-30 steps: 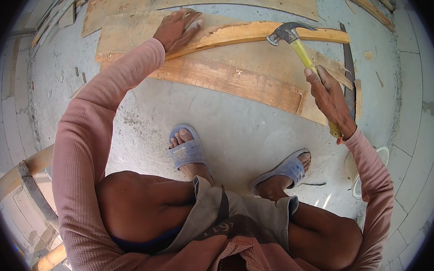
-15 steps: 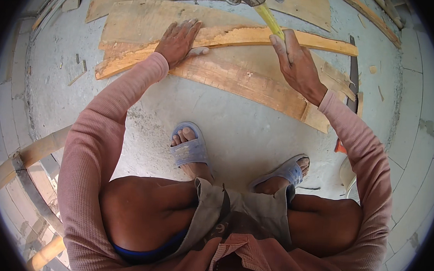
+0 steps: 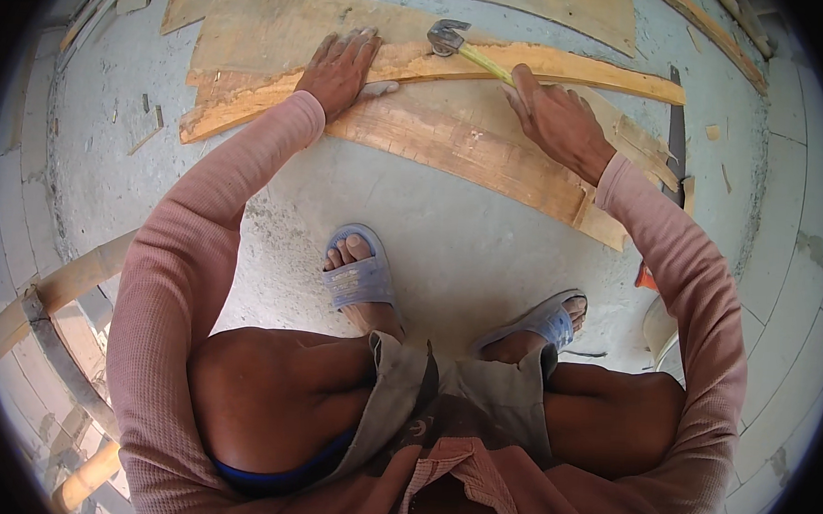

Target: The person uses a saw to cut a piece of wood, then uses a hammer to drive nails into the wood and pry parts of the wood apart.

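Note:
A long wooden batten (image 3: 589, 71) lies across pieces of plywood on the concrete floor, looking bowed in the fisheye picture. My left hand (image 3: 339, 72) presses flat on the batten, left of its middle, fingers stretched out. In my right hand (image 3: 560, 116) is a claw hammer (image 3: 478, 58), gripped by its yellow handle. The hammer's head is down at the batten, to the right of my left hand. Beneath the batten are a pale plywood sheet (image 3: 274, 31) and a nearer reddish plywood strip (image 3: 445, 156). Whether a nail is under the hammer cannot be made out.
Another plywood sheet (image 3: 536, 12) lies at the far side. Timber strips (image 3: 716, 40) rest at the far right, and a wooden frame (image 3: 75, 281) stands at the lower left. My sandalled feet are close behind the plywood; an orange object (image 3: 646, 276) sits by my right forearm.
My right hand has swung the hammer down, its head dropping from above the far plywood to the batten. My left hand stays flat in place.

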### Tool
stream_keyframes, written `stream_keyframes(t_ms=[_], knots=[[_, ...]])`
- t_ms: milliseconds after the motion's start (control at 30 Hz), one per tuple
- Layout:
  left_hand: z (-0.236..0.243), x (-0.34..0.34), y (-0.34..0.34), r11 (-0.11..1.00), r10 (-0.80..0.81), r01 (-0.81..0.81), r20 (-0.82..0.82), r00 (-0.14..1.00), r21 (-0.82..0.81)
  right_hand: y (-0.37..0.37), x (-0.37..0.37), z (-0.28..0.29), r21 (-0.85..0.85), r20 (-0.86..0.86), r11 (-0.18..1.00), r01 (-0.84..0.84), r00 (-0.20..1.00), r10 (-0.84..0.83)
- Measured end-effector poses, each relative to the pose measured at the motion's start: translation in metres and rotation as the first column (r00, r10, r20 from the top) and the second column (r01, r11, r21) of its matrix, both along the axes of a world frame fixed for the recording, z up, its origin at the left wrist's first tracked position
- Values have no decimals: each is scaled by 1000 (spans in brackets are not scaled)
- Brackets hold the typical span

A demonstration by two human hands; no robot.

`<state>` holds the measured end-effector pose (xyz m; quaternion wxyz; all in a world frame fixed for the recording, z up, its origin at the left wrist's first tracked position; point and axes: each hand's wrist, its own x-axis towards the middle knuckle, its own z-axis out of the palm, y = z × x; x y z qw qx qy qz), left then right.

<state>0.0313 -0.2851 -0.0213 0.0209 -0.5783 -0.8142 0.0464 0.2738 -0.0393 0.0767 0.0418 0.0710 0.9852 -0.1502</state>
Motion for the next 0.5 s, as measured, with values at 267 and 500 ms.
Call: stream_keyframes(t_ms=[267,500], knots=[[4,5,5,999,33,-32,23,999,-23,-9,2,2,-115,97,989,94,992,-83],[2,-4,-4,999,29,-29,17,999,-16,-10,-4,-1,-40,11,998,42,999,-41]])
